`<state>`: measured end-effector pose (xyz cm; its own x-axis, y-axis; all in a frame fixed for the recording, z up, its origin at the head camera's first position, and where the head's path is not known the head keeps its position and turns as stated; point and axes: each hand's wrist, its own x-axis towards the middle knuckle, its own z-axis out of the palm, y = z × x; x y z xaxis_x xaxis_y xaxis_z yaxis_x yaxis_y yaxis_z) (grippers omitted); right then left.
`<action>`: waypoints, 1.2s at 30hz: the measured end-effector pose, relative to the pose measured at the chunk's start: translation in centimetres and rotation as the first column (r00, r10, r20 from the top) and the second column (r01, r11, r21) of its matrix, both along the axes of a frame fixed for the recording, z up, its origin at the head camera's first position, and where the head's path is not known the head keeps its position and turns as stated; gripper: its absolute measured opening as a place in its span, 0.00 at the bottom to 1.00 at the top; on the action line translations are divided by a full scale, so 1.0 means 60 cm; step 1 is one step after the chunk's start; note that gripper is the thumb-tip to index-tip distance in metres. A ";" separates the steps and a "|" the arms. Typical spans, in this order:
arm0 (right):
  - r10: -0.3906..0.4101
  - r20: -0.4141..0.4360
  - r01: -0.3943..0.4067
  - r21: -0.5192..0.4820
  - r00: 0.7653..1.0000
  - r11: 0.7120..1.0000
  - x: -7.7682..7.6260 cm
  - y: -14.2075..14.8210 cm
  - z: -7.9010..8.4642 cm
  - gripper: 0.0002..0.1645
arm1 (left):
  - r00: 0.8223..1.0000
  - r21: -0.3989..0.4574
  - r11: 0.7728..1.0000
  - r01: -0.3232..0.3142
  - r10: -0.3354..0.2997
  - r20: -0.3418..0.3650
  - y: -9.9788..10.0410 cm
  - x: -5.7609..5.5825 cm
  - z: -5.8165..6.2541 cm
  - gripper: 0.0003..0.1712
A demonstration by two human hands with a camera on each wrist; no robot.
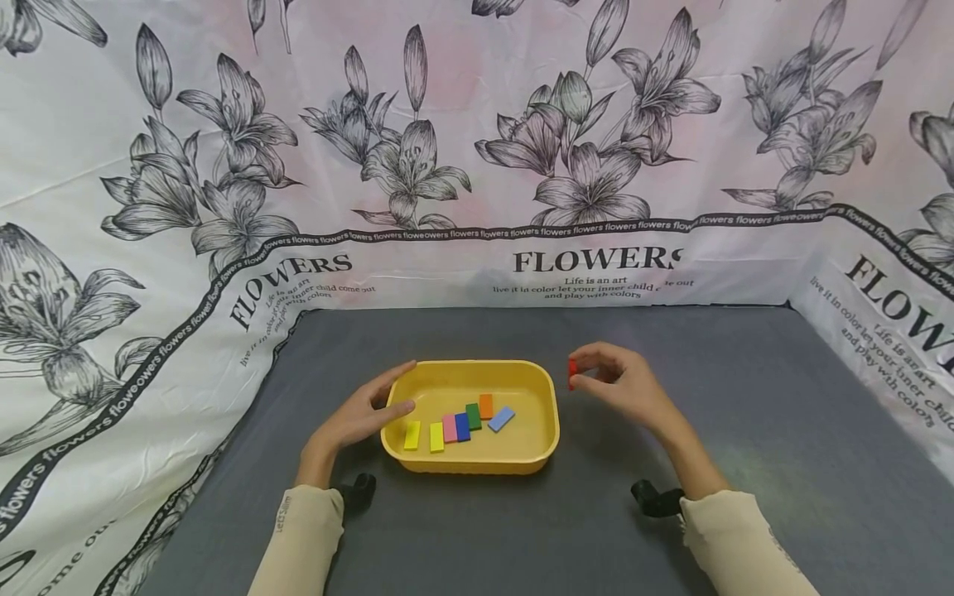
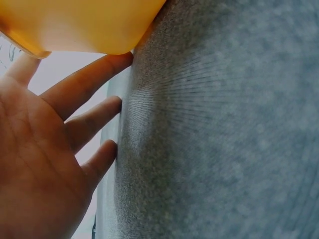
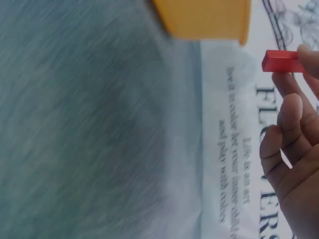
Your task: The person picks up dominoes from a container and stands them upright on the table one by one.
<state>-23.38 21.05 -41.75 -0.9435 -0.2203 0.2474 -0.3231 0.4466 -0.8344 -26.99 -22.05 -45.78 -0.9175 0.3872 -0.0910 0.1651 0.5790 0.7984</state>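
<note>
A yellow plastic tray (image 1: 477, 465) stands on the grey cloth, holding several small coloured blocks. Two yellow blocks (image 1: 436, 437) lie toward its left, then a pink block (image 1: 450, 428), a dark blue block (image 1: 462, 427), a green block (image 1: 473, 416), an orange block (image 1: 486, 406) and a light blue block (image 1: 502, 419). My left hand (image 1: 365, 412) touches the tray's left side with spread, mostly straight fingers. Just right of the tray, my right hand (image 1: 622, 385) pinches a red block (image 3: 280, 61) between thumb and fingers, above the cloth.
The grey cloth (image 1: 477, 538) covers the work surface. A white sheet (image 1: 447, 273) printed with flowers and lettering rises behind it and along both sides. Black straps with knobs (image 1: 657, 499) sit at the wrists beside the light sleeves (image 1: 301, 530).
</note>
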 end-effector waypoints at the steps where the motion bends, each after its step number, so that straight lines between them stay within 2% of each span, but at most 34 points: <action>1: -0.005 -0.001 0.005 0.008 1.000 1.000 0.000 0.006 -0.005 0.14 | 1.000 0.000 1.000 0.000 0.000 0.002 0.000 0.000 0.000 0.41; 7: -0.038 0.019 0.037 0.074 0.999 0.997 0.006 0.028 -0.031 0.17 | 1.000 0.008 1.000 0.004 -0.004 0.007 0.000 0.000 0.002 0.41; 14: 0.000 0.048 -0.005 0.088 0.999 0.996 0.004 0.041 -0.052 0.16 | 1.000 0.018 1.000 0.014 -0.014 0.005 0.000 -0.002 0.003 0.40; 22: 0.020 0.069 -0.030 0.160 0.997 0.987 0.002 0.048 -0.058 0.14 | 1.000 0.013 1.000 0.015 -0.015 0.006 -0.001 -0.002 0.002 0.40; 36: 0.039 0.085 -0.054 0.172 0.996 0.984 0.004 0.049 -0.059 0.14 | 1.000 0.019 1.000 0.022 -0.022 0.002 -0.002 -0.003 -0.001 0.42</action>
<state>-23.13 24.02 -45.27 -0.9466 -0.2974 0.1246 -0.2814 0.5736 -0.7693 -27.17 -22.19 -45.81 -0.9084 0.4092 -0.0855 0.1761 0.5601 0.8095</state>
